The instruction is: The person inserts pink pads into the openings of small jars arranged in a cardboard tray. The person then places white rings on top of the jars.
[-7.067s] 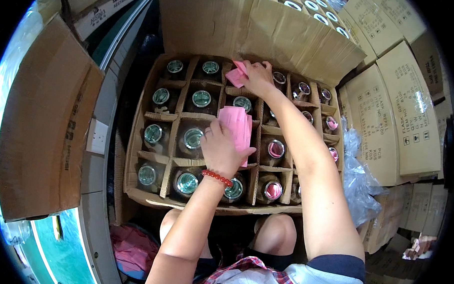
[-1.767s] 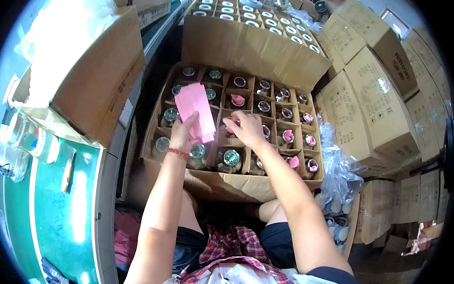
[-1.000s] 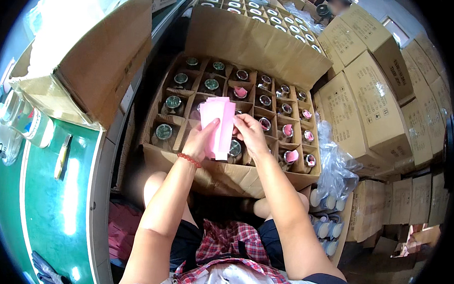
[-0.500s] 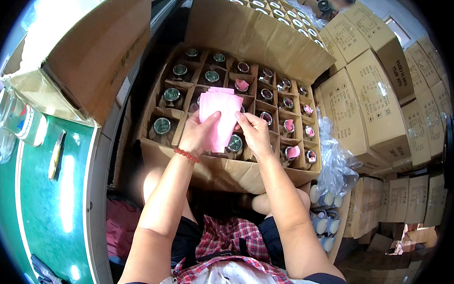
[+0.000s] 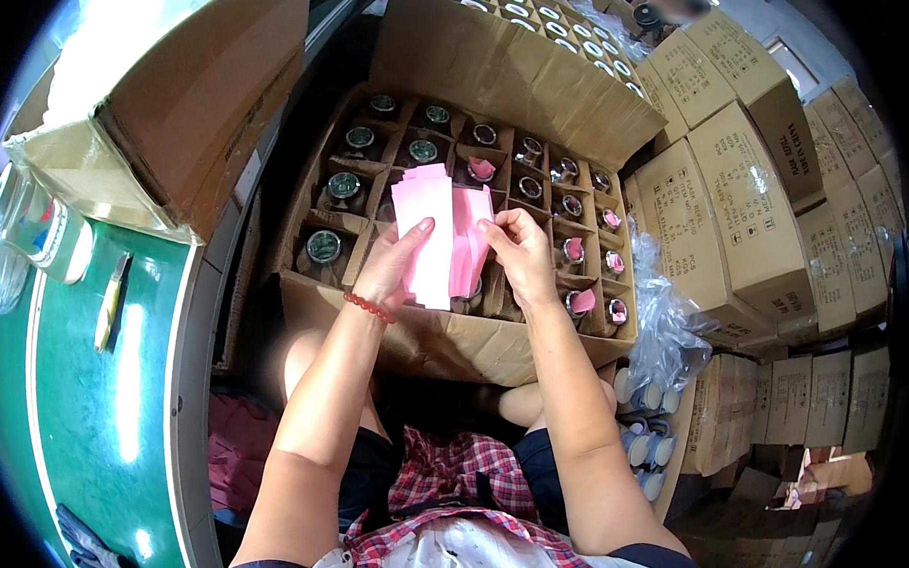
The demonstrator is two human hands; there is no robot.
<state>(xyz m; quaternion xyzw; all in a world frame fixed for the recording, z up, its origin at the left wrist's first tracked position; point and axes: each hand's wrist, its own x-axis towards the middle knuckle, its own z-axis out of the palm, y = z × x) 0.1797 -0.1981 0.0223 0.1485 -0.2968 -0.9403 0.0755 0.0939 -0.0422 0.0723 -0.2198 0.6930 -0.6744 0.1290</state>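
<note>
My left hand (image 5: 388, 265), a red bead bracelet at its wrist, pinches a fanned stack of pink paper slips (image 5: 426, 228) with the thumb on top. Thumb and fingers of my right hand (image 5: 524, 258) are closed on the right-hand slips (image 5: 468, 246), which bend away from the stack. Both hands are above an open cardboard box (image 5: 403, 337) whose dividers separate several glass jars (image 5: 324, 246). Pink slips stick out of some jars on the right, such as one folded slip (image 5: 581, 301). The papers and hands hide the jars beneath.
At left is a green table (image 5: 80, 401) with a yellow utility knife (image 5: 110, 302), a large glass jar (image 5: 46, 232) and an open carton (image 5: 195, 115). Stacked cartons (image 5: 743, 204), clear plastic film (image 5: 664, 311) and mugs (image 5: 649, 446) stand right. Another divided box (image 5: 554, 27) lies beyond.
The right-hand slips have separated from the rest of the stack, opening a gap between them. My right hand has shifted slightly right, its fingers now further round the paper.
</note>
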